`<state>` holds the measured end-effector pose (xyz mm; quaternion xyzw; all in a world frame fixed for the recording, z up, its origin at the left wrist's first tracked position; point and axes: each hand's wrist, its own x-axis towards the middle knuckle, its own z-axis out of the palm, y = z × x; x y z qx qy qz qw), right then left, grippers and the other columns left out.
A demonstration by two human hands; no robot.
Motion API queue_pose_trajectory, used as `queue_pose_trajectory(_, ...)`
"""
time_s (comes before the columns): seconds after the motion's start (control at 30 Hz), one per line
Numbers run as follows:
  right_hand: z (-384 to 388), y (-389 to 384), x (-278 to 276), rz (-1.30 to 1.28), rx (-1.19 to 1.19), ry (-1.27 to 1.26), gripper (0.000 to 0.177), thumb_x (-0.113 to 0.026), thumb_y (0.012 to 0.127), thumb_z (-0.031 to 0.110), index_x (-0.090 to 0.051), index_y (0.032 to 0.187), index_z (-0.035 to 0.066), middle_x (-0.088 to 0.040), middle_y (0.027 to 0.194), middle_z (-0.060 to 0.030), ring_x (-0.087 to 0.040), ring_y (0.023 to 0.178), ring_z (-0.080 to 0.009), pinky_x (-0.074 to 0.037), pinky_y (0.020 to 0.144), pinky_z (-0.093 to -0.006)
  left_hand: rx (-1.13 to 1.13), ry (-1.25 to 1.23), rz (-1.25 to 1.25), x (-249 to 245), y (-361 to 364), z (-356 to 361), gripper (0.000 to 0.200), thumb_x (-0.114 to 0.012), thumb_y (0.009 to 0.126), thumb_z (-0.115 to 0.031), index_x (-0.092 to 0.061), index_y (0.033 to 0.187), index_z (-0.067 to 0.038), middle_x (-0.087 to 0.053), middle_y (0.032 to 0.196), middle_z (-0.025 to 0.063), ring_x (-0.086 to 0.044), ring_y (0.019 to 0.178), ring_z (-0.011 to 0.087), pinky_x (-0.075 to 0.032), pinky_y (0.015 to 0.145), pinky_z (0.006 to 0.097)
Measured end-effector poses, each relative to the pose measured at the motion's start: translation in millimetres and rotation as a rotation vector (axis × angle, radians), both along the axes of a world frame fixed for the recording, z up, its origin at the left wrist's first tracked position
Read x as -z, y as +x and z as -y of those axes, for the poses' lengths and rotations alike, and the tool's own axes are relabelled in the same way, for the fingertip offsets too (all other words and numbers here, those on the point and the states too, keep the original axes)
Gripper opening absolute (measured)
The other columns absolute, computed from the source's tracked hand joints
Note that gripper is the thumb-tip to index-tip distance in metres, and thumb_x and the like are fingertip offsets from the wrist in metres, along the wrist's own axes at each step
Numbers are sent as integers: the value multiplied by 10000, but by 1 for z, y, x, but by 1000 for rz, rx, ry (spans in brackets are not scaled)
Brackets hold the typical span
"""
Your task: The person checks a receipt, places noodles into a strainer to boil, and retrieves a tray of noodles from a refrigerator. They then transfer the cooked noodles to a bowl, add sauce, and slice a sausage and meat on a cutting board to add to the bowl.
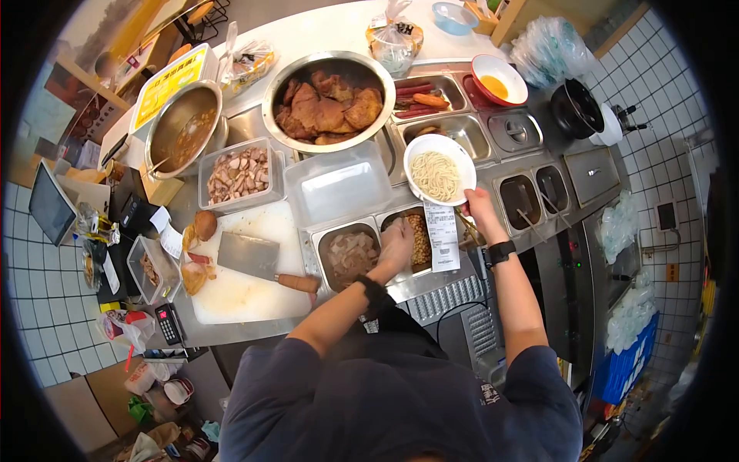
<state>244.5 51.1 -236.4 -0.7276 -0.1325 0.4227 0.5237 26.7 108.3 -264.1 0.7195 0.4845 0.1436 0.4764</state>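
A white bowl [470,171] of pale noodles [436,175] is tilted slightly in my right hand [480,209], whose fingers grip its lower right rim. A printed receipt [443,242] hangs just below the bowl. My left hand [396,245] is curled at the left edge of a metal pan of yellowish beans or nuts [419,237]; whatever its fingers pinch is hidden. Left of that hand, another pan holds pale translucent slices [350,256]. A cleaver [250,255] lies on the white cutting board [231,301], its wooden handle toward me.
A large steel bowl of browned meat [331,108] stands at the back. Near it are a tub of chopped meat [239,174], a pot of broth [185,129] and a translucent lid [339,182]. Farther right are a red-rimmed bowl [499,79] and pans with utensils [521,206].
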Motion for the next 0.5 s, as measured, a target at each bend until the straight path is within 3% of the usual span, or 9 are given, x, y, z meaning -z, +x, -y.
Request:
queue_pose_trajectory(0.03, -1, -2, 3, -8, 5, -1, 181, -465, 880, 131, -542, 762, 18, -538, 588, -30, -470, 458, -100, -373, 414, -248, 196, 127, 34, -10, -5, 3, 149, -483, 850, -118, -570, 909, -12, -616, 770, 209, -599, 719, 386, -472, 654, 455)
queue_pose_trajectory(0.07, -2, -6, 7, 23, -3, -17, 179, -464, 878, 132, -547, 770, 16, -538, 585, -27, -475, 462, -99, -378, 420, -249, 202, 121, 25, -18, -9, 3, 149, -483, 850, -118, -570, 909, -12, -616, 770, 209, -599, 719, 386, -472, 654, 455)
queue_pose_trajectory(0.13, -1, -11, 15, 43, -22, -31, 210, -470, 900, 170, -560, 795, 12, -539, 585, -22, -486, 470, -99, -388, 428, -250, 761, 414, 147, -30, -18, 4, 133, -495, 802, -51, -572, 908, -25, -609, 800, 164, -588, 789, 343, -478, 711, 426)
queue_pose_trajectory(0.23, 6, -12, 18, 66, -62, -44, 273, -493, 926, 247, -560, 799, 16, -540, 587, -17, -481, 469, -99, -390, 432, -248, 923, 399, 111, -35, -25, 12, 148, -511, 763, -48, -566, 899, -33, -586, 845, 134, -558, 860, 303, -473, 763, 381)
queue_pose_trajectory(0.27, 9, -11, 21, 167, -57, -57, 326, -511, 935, 322, -571, 850, 13, -541, 596, -7, -481, 472, -97, -391, 434, -248, 1050, 571, 101, -17, -24, 17, 115, -492, 801, -116, -575, 846, -49, -581, 847, 104, -544, 845, 262, -471, 761, 360)
queue_pose_trajectory(0.3, 15, -8, 21, 206, -50, -69, 332, -521, 930, 333, -590, 960, 9, -569, 677, -24, -499, 530, -86, -398, 456, -243, 1045, 563, 220, 0, -28, 23, 105, -497, 796, -115, -572, 852, -67, -574, 840, 103, -544, 814, 262, -473, 746, 363)
queue_pose_trajectory(0.37, 27, -19, 9, 285, 135, -29, 368, -525, 930, 333, -578, 1095, 8, -612, 825, -65, -549, 644, -94, -446, 532, -250, 843, 313, 229, 21, -36, 34, 100, -497, 797, -117, -566, 856, -74, -569, 852, 97, -551, 838, 264, -474, 744, 369)
queue_pose_trajectory(0.4, 37, -18, 16, 375, 127, -41, 387, -532, 929, 334, -560, 1137, 9, -616, 894, -79, -561, 705, -99, -460, 589, -249, 826, 311, 228, 26, -38, 32, 100, -497, 797, -117, -566, 856, -74, -569, 852, 97, -551, 838, 264, -474, 744, 369)
queue_pose_trajectory(0.5, 69, -22, 27, 631, 109, -64, 385, -533, 938, 287, -526, 1204, 7, -619, 1012, -87, -574, 836, -115, -469, 735, -251, 960, 660, 28, 17, -48, 12, 363, -490, 810, -102, -544, 1162, -37, -563, 1130, 100, -528, 928, 232, -481, 820, 311)
